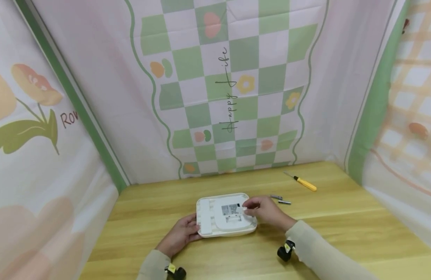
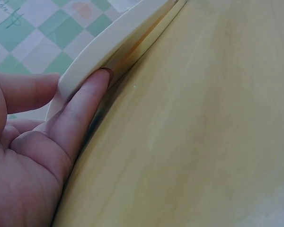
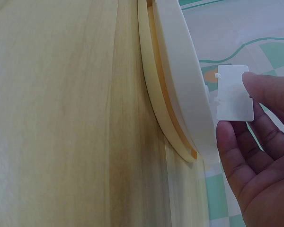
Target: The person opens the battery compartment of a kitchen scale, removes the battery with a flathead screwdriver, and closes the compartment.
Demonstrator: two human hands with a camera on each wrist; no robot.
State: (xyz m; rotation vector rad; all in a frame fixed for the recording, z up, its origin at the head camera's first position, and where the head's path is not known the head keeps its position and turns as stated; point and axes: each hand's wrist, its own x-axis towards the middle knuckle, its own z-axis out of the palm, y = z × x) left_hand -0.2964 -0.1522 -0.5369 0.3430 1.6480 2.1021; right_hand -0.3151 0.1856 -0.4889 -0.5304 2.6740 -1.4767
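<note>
A white rounded-square device (image 1: pixel 206 217) lies back side up on the table, showing a printed label (image 1: pixel 229 210) and a small open compartment (image 1: pixel 233 219). My left hand (image 1: pixel 182 233) grips its near left edge, thumb over the rim and a finger under it in the left wrist view. Between thumb and fingers, my right hand (image 1: pixel 266 212) pinches a small white battery cover (image 3: pixel 234 94) with little tabs along one side. In the head view that cover is over the device's right part, partly hidden by the fingers. Two batteries (image 1: pixel 284 202) lie just beyond the right hand.
A screwdriver (image 1: pixel 306 184) with a yellow handle lies at the back right of the wooden table (image 1: pixel 152 206). Printed cloth (image 1: pixel 243 109) hangs behind the table and on both sides. A small black camera sits on each wrist.
</note>
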